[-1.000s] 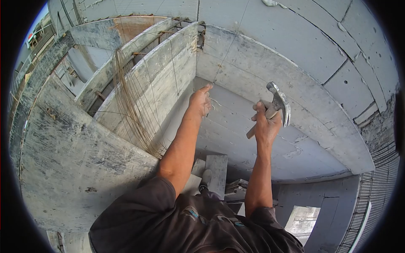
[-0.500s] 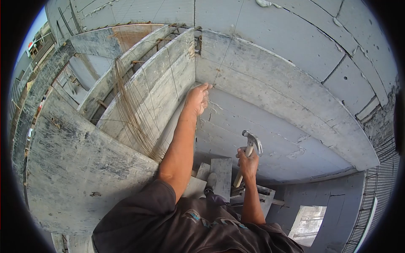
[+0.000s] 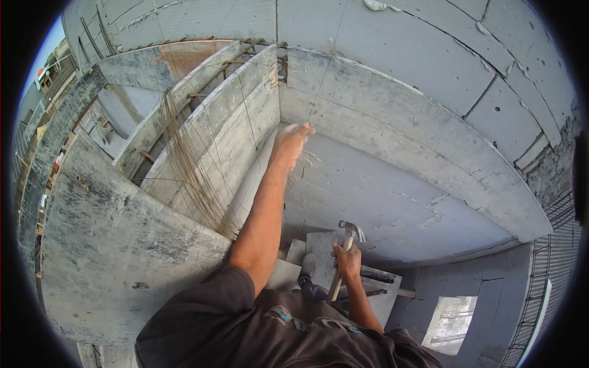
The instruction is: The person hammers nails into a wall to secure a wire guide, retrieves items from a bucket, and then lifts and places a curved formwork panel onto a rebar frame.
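Observation:
My left hand [image 3: 291, 145] is stretched forward near the inner corner of the panels, its fingers pinched at the lower end of a thin wire [image 3: 319, 92] that comes down across the long board [image 3: 392, 122]. Lower and to the right, my right hand [image 3: 348, 262] is wrapped round the wooden handle of a claw hammer [image 3: 351, 232], its metal head upward. A bundle of thin wires [image 3: 184, 165] hangs over the upright panel [image 3: 215, 122] left of my left arm.
A large stained panel [image 3: 123, 245] fills the left side. Grey block wall [image 3: 417, 61] rises behind the long board. My foot [image 3: 308, 265] is on boards [image 3: 322, 248] below. At the lower right are an opening [image 3: 451, 322] and steel bars [image 3: 534, 288].
My right hand has come down and to the left with the hammer, toward my body. My left hand has stayed near the corner at the wire. The view has shifted slightly.

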Motion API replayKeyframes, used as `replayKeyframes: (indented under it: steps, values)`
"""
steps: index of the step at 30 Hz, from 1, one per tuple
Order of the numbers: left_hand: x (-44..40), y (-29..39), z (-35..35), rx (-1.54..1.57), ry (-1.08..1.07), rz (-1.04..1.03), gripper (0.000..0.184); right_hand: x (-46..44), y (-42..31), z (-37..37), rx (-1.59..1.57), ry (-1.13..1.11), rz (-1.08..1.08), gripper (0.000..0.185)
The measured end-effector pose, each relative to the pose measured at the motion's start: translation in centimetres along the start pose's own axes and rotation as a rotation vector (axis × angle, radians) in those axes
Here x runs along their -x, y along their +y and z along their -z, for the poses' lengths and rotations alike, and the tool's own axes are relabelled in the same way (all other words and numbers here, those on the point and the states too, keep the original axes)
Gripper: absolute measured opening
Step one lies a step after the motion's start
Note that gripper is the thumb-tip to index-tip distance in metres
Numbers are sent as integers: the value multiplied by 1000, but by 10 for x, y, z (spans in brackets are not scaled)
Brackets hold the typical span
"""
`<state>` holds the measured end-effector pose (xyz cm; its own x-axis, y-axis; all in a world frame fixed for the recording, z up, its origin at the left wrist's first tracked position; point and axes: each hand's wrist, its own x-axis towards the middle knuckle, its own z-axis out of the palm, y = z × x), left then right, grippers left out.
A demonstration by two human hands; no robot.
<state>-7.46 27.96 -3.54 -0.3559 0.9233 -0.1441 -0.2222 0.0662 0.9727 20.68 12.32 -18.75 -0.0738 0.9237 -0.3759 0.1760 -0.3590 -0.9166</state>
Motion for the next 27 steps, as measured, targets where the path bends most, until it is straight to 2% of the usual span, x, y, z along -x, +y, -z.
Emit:
replayKeyframes:
  steps: [2, 3, 5, 8, 9, 12, 13, 15, 16, 17, 18, 19, 22, 26, 27]
  values:
    - [-15, -8, 19, 101, 1, 22, 31, 9, 24, -3, 50, -22, -67, 22]
    - [-28, -21, 26, 255, -28, 94, 31, 16, 32, -3, 64, -41, -87, 21]
    - [-31, -40, 24, 372, -61, 232, 31, 35, 43, -4, 99, -87, -129, 21]
    - [-30, -60, 7, 648, -123, 300, 33, 49, 68, -2, 204, -108, -109, 22]
    - [-24, -68, -3, 751, -148, 306, 34, 49, 84, 0, 333, -107, -19, 26]
    - [-1, -70, -31, 679, -95, 172, 42, 38, 121, -2, 504, -86, 54, 28]
    - [6, -63, -37, 474, -35, 76, 39, 32, 118, -1, 508, -62, 57, 28]
    - [18, -37, -41, 175, 22, -50, 37, 14, 91, -2, 516, -11, 59, 27]
    - [19, -28, -43, 25, 50, -111, 36, 6, 73, -1, 499, 44, 142, 27]
    - [16, -21, -39, 17, 45, -131, 35, 0, 50, 1, 481, 96, 222, 26]
    - [11, -14, -30, 8, 42, -152, 34, -3, 19, 3, 410, 61, 123, 32]
    - [7, -10, -21, -1, 36, -172, 33, -6, -1, 4, 449, 108, 287, 28]
    - [-15, -21, 12, 155, 66, -49, 31, -5, -45, 9, 137, 18, 197, 28]
    - [-19, -52, 8, 331, 2, 216, 35, -3, -56, 11, 145, 8, 205, 30]
    - [-14, -57, 0, 279, -7, 157, 36, -6, -54, 10, 185, 19, 244, 31]
